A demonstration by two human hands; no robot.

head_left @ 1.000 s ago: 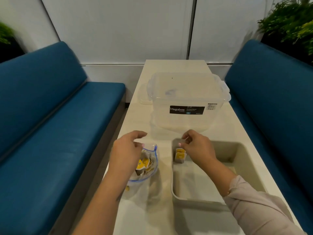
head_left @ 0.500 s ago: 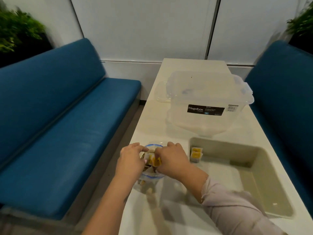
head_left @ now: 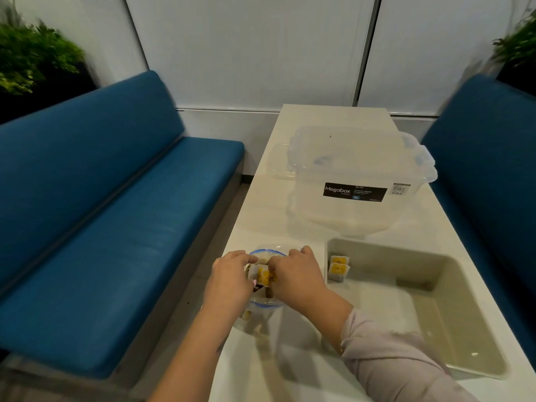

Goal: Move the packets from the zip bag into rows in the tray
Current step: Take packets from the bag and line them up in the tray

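A clear zip bag (head_left: 262, 310) with a blue rim stands open on the table's left side, holding several yellow-and-white packets. My left hand (head_left: 230, 281) grips the bag's left rim. My right hand (head_left: 295, 278) reaches into the bag's mouth, fingers curled round a yellow packet (head_left: 265, 277). The beige tray (head_left: 475, 288) lies to the right. Two packets (head_left: 338, 267) stand in its far left corner, one in front of the other.
A clear lidded Megabox bin (head_left: 356, 181) stands on the table beyond the tray and bag. Blue benches (head_left: 116, 216) flank the table on both sides. Plants (head_left: 32, 59) sit in the upper corners.
My right hand left the tray's far left corner, where it set a packet, and moved left into the bag's mouth. My view swung left. The left hand stays on the bag.
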